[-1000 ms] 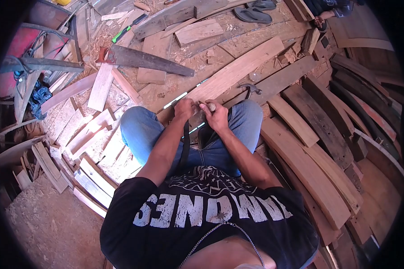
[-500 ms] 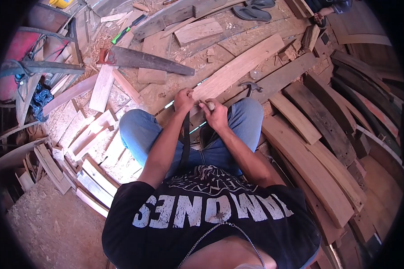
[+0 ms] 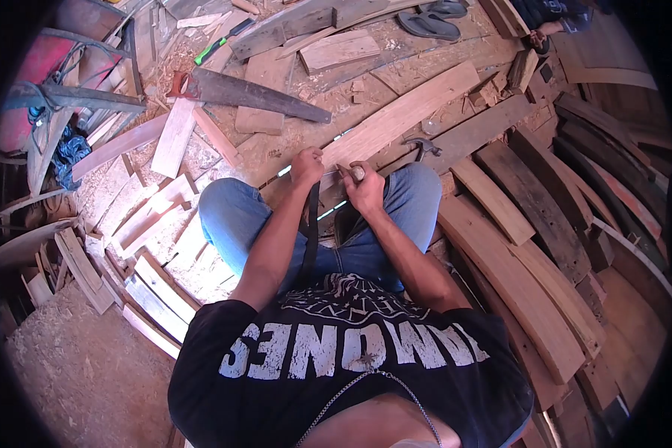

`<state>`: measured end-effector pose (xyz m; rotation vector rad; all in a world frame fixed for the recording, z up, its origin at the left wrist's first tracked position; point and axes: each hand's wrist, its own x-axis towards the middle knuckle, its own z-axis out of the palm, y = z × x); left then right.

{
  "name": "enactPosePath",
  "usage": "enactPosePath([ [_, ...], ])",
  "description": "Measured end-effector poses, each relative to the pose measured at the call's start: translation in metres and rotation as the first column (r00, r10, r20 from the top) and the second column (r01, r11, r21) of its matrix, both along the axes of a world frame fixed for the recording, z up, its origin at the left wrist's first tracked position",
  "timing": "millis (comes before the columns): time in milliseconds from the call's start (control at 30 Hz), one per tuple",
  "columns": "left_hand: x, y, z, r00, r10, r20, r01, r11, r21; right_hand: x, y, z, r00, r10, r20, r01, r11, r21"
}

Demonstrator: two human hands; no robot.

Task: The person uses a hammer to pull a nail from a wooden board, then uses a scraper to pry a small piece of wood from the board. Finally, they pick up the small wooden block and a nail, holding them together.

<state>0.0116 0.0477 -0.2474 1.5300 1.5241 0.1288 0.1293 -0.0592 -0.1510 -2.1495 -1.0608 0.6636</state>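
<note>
Pale plank (image 3: 403, 112) stretched over the floor (image 3: 425, 60), a handsaw (image 3: 261, 95) to its left. By the plank's near end, the left hand (image 3: 305, 166) curled its fingers, hold unclear, near the right hand (image 3: 366, 192). Right of the plank lay a hammer (image 3: 428, 146). Right fingers clenched a round-ended handle (image 3: 358, 173).

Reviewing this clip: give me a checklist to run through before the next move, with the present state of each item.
1. Right hand gripping the tool handle: ok, fingers closed around it.
2. Left hand clear of the tool's working end: cannot tell, that end is not distinguishable.
3. Black strap away from the hands: not ok, it hangs beside the left wrist.
4. Handsaw off the light plank: ok, it lies apart to the left.
5. Claw hammer off that plank: ok, it lies to the right.
6. Co-worker's hand away from the plank: ok, beyond its far end.
</note>
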Motion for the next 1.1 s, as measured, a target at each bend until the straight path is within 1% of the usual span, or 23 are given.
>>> enactPosePath([
  [33, -0.001, -0.002, -0.001, 0.996, -0.062, -0.065, 0.058, 0.996, -0.069, 0.000, 0.000, 0.001, 1.000, 0.002, -0.006, -0.002, 1.000, -0.008],
  [67, -0.002, -0.003, -0.001, 0.996, -0.058, -0.064, 0.053, 0.996, -0.071, 0.000, 0.001, 0.003, 1.000, 0.004, -0.012, -0.004, 1.000, -0.015],
  [133, -0.005, -0.007, -0.004, 0.951, -0.223, -0.214, 0.200, 0.972, -0.123, 0.000, 0.001, 0.007, 1.000, 0.004, -0.023, -0.004, 1.000, -0.017],
  [167, -0.007, -0.008, -0.005, 0.952, -0.220, -0.215, 0.197, 0.973, -0.123, -0.001, 0.002, 0.009, 0.999, -0.002, -0.035, 0.001, 1.000, -0.016],
  [233, -0.009, -0.009, -0.002, 0.927, -0.294, -0.231, 0.266, 0.953, -0.147, -0.002, 0.003, 0.010, 0.999, -0.010, -0.051, 0.008, 1.000, -0.026],
  [300, -0.011, -0.011, 0.001, 0.923, -0.296, -0.247, 0.271, 0.953, -0.133, -0.002, 0.004, 0.008, 0.998, -0.021, -0.066, 0.019, 0.999, -0.035],
  [367, -0.011, -0.012, 0.003, 0.918, -0.299, -0.260, 0.276, 0.954, -0.120, 0.000, 0.002, 0.003, 0.998, 0.005, -0.057, -0.005, 1.000, 0.002],
  [433, -0.011, -0.012, 0.001, 0.896, -0.345, -0.281, 0.323, 0.939, -0.120, 0.000, 0.003, 0.004, 0.998, 0.006, -0.065, -0.007, 1.000, -0.001],
  [600, -0.009, -0.011, 0.010, 0.878, -0.392, -0.274, 0.368, 0.920, -0.137, -0.001, 0.003, 0.007, 0.998, 0.015, -0.067, -0.014, 1.000, 0.016],
  [667, -0.010, -0.014, 0.013, 0.867, -0.415, -0.274, 0.390, 0.910, -0.142, 0.000, 0.003, 0.007, 0.998, 0.053, -0.029, -0.053, 0.998, 0.020],
  [700, -0.011, -0.014, 0.010, 0.870, -0.417, -0.264, 0.395, 0.909, -0.132, 0.001, 0.004, 0.010, 0.998, 0.051, -0.026, -0.050, 0.999, 0.022],
  [800, -0.009, -0.013, 0.004, 0.868, -0.425, -0.258, 0.414, 0.905, -0.100, 0.002, 0.005, 0.015, 0.992, 0.123, -0.027, -0.123, 0.992, 0.011],
  [900, -0.007, -0.017, -0.002, 0.861, -0.428, -0.274, 0.424, 0.902, -0.076, 0.002, 0.004, 0.011, 0.994, 0.101, -0.030, -0.100, 0.995, 0.026],
  [1000, -0.005, -0.019, -0.009, 0.857, -0.439, -0.271, 0.457, 0.890, 0.004, 0.003, 0.003, 0.008, 0.995, 0.092, -0.025, -0.091, 0.994, 0.053],
  [1033, -0.003, -0.019, -0.009, 0.858, -0.439, -0.268, 0.459, 0.888, 0.016, 0.004, 0.002, 0.007, 0.997, 0.078, -0.015, -0.077, 0.994, 0.072],
  [1100, 0.002, -0.020, -0.010, 0.853, -0.462, -0.242, 0.478, 0.878, 0.010, 0.006, -0.001, 0.006, 0.997, 0.067, -0.026, -0.066, 0.997, 0.051],
])
